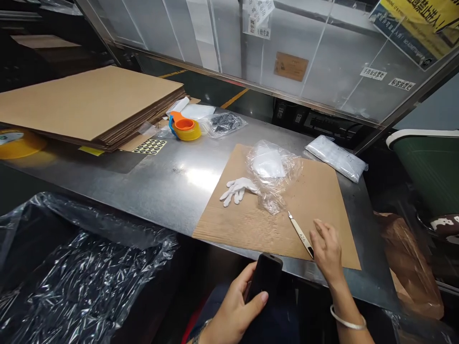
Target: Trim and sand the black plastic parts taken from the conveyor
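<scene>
My left hand (240,303) is wrapped around a black, phone-like device (265,274) below the table's front edge. Over the right part of a flat cardboard sheet (233,224), my right hand (326,248) hovers with its fingers loosely bent and slightly apart; nothing shows in them. Just left of it lies a slim craft knife (300,235) marked "A26", its blade pointing away from me. Farther back on the cardboard, a crumpled clear plastic bag (272,172) has something white in it. A white glove (238,189) lies against the bag's left side.
A stack of cardboard sheets (96,107) covers the table's far left. Near it are an orange tape dispenser (184,126), a sticker sheet (150,146) and a bag of dark items (225,123). A plastic-wrapped packet (337,156) lies back right. Black plastic sheeting (82,282) fills the lower left.
</scene>
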Demonstrator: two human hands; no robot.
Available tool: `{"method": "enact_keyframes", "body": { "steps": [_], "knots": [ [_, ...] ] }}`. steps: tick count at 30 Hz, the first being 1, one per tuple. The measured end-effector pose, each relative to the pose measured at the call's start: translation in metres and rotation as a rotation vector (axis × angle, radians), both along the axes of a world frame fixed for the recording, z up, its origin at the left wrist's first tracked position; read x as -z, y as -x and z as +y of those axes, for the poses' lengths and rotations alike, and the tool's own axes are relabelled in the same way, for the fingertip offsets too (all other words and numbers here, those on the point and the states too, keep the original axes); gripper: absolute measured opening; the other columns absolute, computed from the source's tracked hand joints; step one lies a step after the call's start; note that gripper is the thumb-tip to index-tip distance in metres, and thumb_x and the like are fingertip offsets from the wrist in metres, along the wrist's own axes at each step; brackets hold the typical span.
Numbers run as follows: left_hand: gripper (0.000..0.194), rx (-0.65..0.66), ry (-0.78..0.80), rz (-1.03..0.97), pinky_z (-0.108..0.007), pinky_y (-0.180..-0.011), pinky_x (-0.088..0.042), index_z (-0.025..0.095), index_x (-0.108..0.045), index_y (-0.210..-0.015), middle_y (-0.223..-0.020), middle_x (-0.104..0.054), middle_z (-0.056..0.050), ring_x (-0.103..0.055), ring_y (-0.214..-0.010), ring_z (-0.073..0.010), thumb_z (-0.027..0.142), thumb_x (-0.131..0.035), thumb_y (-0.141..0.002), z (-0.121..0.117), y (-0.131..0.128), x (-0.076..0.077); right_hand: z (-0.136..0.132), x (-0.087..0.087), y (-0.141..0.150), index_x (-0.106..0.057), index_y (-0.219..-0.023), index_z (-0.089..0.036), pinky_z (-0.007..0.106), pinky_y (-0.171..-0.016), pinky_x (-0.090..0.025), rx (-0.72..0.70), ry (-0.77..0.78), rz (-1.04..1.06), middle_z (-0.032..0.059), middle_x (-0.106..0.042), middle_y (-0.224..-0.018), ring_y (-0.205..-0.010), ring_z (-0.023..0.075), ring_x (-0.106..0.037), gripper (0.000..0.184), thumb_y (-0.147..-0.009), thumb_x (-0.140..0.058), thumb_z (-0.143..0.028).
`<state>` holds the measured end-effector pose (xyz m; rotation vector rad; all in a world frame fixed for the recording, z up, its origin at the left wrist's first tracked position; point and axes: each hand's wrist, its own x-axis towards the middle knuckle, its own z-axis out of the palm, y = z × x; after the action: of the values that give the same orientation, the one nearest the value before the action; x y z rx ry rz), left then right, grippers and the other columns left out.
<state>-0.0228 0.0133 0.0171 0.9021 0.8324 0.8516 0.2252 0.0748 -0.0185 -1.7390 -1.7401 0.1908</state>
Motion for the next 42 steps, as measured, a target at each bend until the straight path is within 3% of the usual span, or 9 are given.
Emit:
{"method": "enact_keyframes", "body": {
  "steps": [2,5,9,16,26,31,34,37,42],
  "knots": [
    [0.046,0.016,-0.013,0.029,-0.033,-0.100,-0.034,0.024,-0.047,-0.124,-0.125,-0.054,-0.006,-0.045,-0.118,-0.0231,0.028,-0.059,-0.080,-0.003,0.001,0.002,-0.024,-0.020,0.028,-0.058,-0.101,-0.021,0.030,-0.070,-0.046,-0.182,0.091,0.143,0.0063,-0.054,-0.093,-0.079,0.0164,-0.053,0.025,-0.089,-0.041,-0.035],
    [0.046,0.100,-0.014,0.033,-0.033,-0.098,-0.037,0.024,-0.045,-0.126,-0.126,-0.054,-0.006,-0.047,-0.117,-0.0231,0.027,-0.057,-0.082,-0.006,0.001,0.000,-0.049,-0.042,0.059,-0.060,-0.096,-0.022,0.024,-0.059,-0.043,-0.470,0.246,0.625,0.0035,-0.049,-0.088,-0.070,0.0120,-0.050,0.017,-0.086,-0.051,-0.032],
    [0.044,0.129,-0.010,0.049,-0.032,-0.099,-0.037,0.024,-0.045,-0.126,-0.127,-0.054,-0.006,-0.046,-0.119,-0.0231,0.028,-0.055,-0.083,-0.010,0.002,-0.008,-0.056,-0.049,0.070,-0.061,-0.096,-0.026,0.022,-0.056,-0.038,-0.513,0.371,0.883,0.0016,-0.045,-0.089,-0.067,0.0094,-0.045,0.016,-0.082,-0.058,-0.031],
    [0.046,0.085,0.064,0.099,-0.036,-0.100,-0.036,0.024,-0.048,-0.124,-0.125,-0.056,-0.007,-0.044,-0.121,-0.0266,0.032,-0.058,-0.080,-0.018,0.004,-0.020,-0.054,-0.048,0.062,-0.063,-0.096,-0.027,0.022,-0.051,-0.033,-0.599,0.469,0.889,0.0014,-0.043,-0.086,-0.063,0.0088,-0.040,0.015,-0.082,-0.058,-0.028],
    [0.051,0.145,0.129,0.024,-0.042,-0.102,-0.033,0.021,-0.045,-0.127,-0.127,-0.052,-0.011,-0.046,-0.118,-0.0276,0.032,-0.058,-0.079,-0.019,0.007,-0.009,-0.056,-0.037,0.064,-0.056,-0.072,-0.021,0.023,-0.056,-0.034,-0.568,0.415,0.930,-0.0002,-0.045,-0.075,-0.067,0.0112,-0.043,0.008,-0.078,-0.061,-0.024],
    [0.050,0.157,0.140,0.004,-0.039,-0.102,-0.031,0.022,-0.046,-0.127,-0.126,-0.052,-0.009,-0.045,-0.118,-0.0257,0.031,-0.060,-0.079,-0.014,0.005,-0.008,-0.058,-0.034,0.063,-0.061,-0.090,-0.025,0.022,-0.053,-0.034,-0.559,0.438,0.956,0.0003,-0.045,-0.081,-0.064,0.0096,-0.042,0.011,-0.079,-0.059,-0.024],
    [0.051,0.149,0.171,0.007,-0.038,-0.099,-0.034,0.022,-0.046,-0.126,-0.123,-0.054,-0.009,-0.048,-0.113,-0.0255,0.032,-0.061,-0.078,-0.013,0.004,-0.009,-0.056,-0.033,0.063,-0.059,-0.081,-0.023,0.022,-0.056,-0.036,-0.544,0.411,0.924,-0.0001,-0.045,-0.078,-0.066,0.0101,-0.043,0.002,-0.079,-0.059,-0.024],
    [0.050,0.127,0.217,0.002,-0.037,-0.096,-0.036,0.022,-0.047,-0.125,-0.119,-0.056,-0.008,-0.052,-0.105,-0.0236,0.033,-0.061,-0.078,-0.012,0.002,-0.010,-0.053,-0.030,0.063,-0.054,-0.072,-0.021,0.024,-0.061,-0.039,-0.515,0.354,0.882,0.0003,-0.047,-0.075,-0.071,0.0125,-0.046,0.009,-0.079,-0.060,-0.024],
    [0.053,0.079,0.277,0.016,-0.036,-0.090,-0.039,0.024,-0.043,-0.128,-0.117,-0.055,-0.008,-0.054,-0.094,-0.0207,0.034,-0.060,-0.078,-0.012,0.002,-0.006,-0.048,-0.029,0.065,-0.060,-0.088,-0.022,0.020,-0.050,-0.038,-0.529,0.418,0.897,0.0017,-0.047,-0.084,-0.059,0.0076,-0.045,0.008,-0.081,-0.057,-0.022]
  ]
}}
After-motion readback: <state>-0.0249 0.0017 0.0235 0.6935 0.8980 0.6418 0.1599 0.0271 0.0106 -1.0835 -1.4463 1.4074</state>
